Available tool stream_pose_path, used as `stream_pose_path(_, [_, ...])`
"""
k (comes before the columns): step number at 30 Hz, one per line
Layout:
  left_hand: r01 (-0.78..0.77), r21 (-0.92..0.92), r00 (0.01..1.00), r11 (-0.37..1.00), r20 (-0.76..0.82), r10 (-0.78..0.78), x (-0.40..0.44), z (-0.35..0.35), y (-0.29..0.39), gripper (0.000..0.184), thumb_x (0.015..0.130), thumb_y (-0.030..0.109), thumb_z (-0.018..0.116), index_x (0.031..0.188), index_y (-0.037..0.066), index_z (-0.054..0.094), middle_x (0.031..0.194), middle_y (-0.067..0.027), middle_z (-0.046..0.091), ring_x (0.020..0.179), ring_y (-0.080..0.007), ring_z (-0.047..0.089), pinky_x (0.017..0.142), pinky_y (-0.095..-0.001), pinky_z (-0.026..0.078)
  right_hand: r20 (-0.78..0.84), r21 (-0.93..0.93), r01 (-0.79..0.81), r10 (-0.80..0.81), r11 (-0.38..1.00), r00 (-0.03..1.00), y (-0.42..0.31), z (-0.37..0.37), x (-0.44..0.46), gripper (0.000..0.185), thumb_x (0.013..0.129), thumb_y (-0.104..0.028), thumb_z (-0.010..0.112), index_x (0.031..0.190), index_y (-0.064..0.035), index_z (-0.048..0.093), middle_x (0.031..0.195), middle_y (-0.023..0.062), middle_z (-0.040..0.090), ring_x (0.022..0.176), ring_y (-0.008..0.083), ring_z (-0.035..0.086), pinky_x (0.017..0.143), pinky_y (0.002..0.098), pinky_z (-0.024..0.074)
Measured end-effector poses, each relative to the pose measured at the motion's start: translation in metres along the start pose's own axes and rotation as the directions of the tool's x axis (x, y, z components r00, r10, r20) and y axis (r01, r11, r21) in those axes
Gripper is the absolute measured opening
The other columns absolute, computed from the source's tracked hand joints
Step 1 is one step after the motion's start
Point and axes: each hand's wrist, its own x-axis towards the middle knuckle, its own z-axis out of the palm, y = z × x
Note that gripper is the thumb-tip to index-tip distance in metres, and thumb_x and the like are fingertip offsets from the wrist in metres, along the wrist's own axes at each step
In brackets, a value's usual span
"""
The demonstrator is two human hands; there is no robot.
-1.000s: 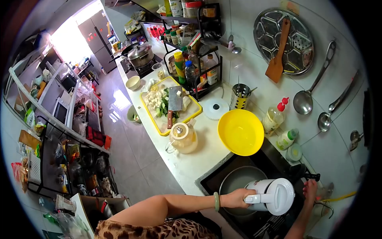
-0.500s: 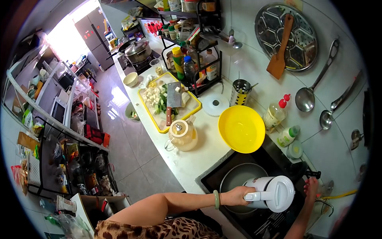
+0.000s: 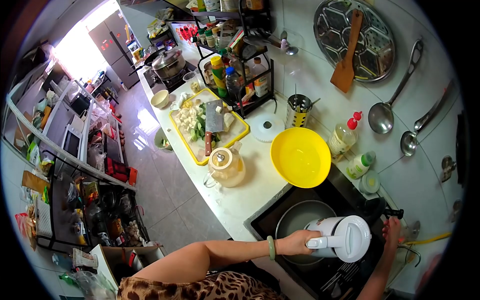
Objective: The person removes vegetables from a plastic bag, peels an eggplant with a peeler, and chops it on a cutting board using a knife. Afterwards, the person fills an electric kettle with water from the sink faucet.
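Note:
My left hand (image 3: 296,243), a green bangle at its wrist, is closed round the handle of a white lidded kettle (image 3: 327,227). The kettle is held over a round grey pan (image 3: 292,220) in the dark sink (image 3: 261,218). At the right, my right hand (image 3: 392,232) has curled fingers just below a black tap handle (image 3: 393,213); what they grip is too small to make out. Beyond the sink stand a yellow bowl (image 3: 301,157) and a glass teapot (image 3: 226,169). A cleaver (image 3: 214,117) lies on a yellow-rimmed board (image 3: 239,134) among white cubes and green pieces.
Along the wall are a black spice rack (image 3: 246,107), a utensil holder (image 3: 298,114), a red-topped bottle (image 3: 343,137) and a green-capped bottle (image 3: 360,166). Ladles (image 3: 382,118) hang above. A pot (image 3: 169,64) sits on the far stove; loaded shelves (image 3: 70,145) line the left side.
The view has shifted slightly, so the counter items and hanging tools appear a little higher. The kettle stays over the pan in my left hand, and my right hand remains by the tap.

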Motion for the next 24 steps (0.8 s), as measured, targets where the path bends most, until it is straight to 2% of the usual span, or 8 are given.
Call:
stream_pose_path(4, [-0.096,0.064,0.993,0.993,-0.06,0.1,-0.004,-0.001,0.001,0.041,0.071,0.003,0.071,0.111,0.004,0.06,0.098,-0.0132,0.065,0.093,-0.0271,0.064,0.087,-0.0342,0.05,0.03,0.011,0.009,-0.009,1.0,1.0,0.016,-0.005,0.017,0.017,0.095,-0.033,0.057,0.086,-0.0186,0.055,0.067,-0.0052,0.056,0.049,0.0066,0.049,0.04,0.0218,0.0359])
stream_pose_path(5, [-0.101,0.054,0.993,0.993,-0.047,0.104,-0.007,-0.002,0.001,0.044,0.071,0.004,0.072,0.114,0.004,0.06,0.1,-0.013,0.066,0.095,-0.0261,0.064,0.089,-0.0345,0.05,0.068,0.105,0.079,-0.086,0.991,0.994,0.021,-0.005,0.015,0.02,0.094,-0.032,0.059,0.08,-0.019,0.055,0.063,-0.0047,0.055,0.047,0.0066,0.049,0.038,0.0221,0.0376])
stream_pose_path(6, [-0.094,0.015,0.994,0.995,-0.05,0.095,-0.009,0.0,0.002,0.04,0.071,0.005,0.074,0.109,0.003,0.062,0.098,-0.0121,0.066,0.092,-0.0234,0.064,0.086,-0.0346,0.05,-0.013,0.079,0.031,-0.03,0.996,0.999,0.0,0.006,-0.01,0.021,0.094,-0.031,0.061,0.078,-0.0191,0.055,0.063,-0.0038,0.056,0.047,0.0069,0.051,0.039,0.0218,0.0389])
stream_pose_path(9, [0.006,0.078,0.998,0.997,-0.069,-0.001,-0.007,-0.002,0.012,0.027,0.075,0.009,0.077,0.098,0.004,0.064,0.089,-0.0081,0.065,0.081,-0.0172,0.062,0.075,-0.0307,0.05,0.021,0.163,0.084,-0.089,0.983,0.996,-0.017,0.014,-0.032,0.021,0.094,-0.032,0.062,0.082,-0.0152,0.057,0.067,-0.0009,0.061,0.049,0.0085,0.054,0.039,0.0225,0.0398])
stream_pose_path(11, [0.045,0.032,0.996,0.998,-0.072,-0.043,-0.009,-0.006,-0.002,0.027,0.074,0.005,0.074,0.099,0.003,0.064,0.089,-0.0106,0.065,0.081,-0.0215,0.064,0.074,-0.0338,0.051,0.024,0.116,0.04,-0.043,0.992,0.999,-0.028,0.017,-0.033,0.023,0.095,-0.026,0.06,0.081,-0.0081,0.056,0.075,0.0051,0.064,0.053,0.0112,0.057,0.041,0.0252,0.0404])
stream_pose_path(14, [0.094,-0.037,0.99,0.995,-0.107,-0.097,-0.009,-0.007,-0.006,0.023,0.076,0.004,0.073,0.097,0.003,0.064,0.083,-0.0052,0.062,0.077,-0.0123,0.059,0.07,-0.0279,0.048,0.066,-0.027,0.042,-0.04,0.999,0.997,-0.02,0.014,-0.015,0.023,0.097,-0.03,0.057,0.088,-0.0091,0.059,0.076,0.0008,0.065,0.053,0.0086,0.056,0.041,0.0241,0.0398])
stream_pose_path(18, [0.155,-0.167,0.976,0.974,-0.128,-0.178,-0.009,-0.003,0.013,0.029,0.077,-0.003,0.07,0.105,0.001,0.062,0.09,0.0001,0.064,0.081,-0.008,0.057,0.076,-0.0237,0.047,0.041,-0.012,0.043,-0.042,0.999,0.998,-0.026,0.017,-0.023,0.022,0.097,-0.029,0.057,0.092,-0.0084,0.061,0.078,-0.001,0.065,0.054,0.007,0.056,0.042,0.0226,0.0408])
stream_pose_path(24, [0.165,-0.164,0.976,0.973,-0.117,-0.185,-0.012,-0.008,0.011,0.033,0.081,-0.003,0.069,0.111,-0.001,0.059,0.102,-0.0048,0.067,0.092,-0.0117,0.063,0.084,-0.0273,0.05,0.037,-0.001,0.056,-0.056,0.998,0.998,-0.03,0.018,-0.028,0.023,0.096,-0.029,0.056,0.091,-0.0069,0.063,0.079,-0.0004,0.066,0.057,0.0079,0.057,0.045,0.0241,0.0424])
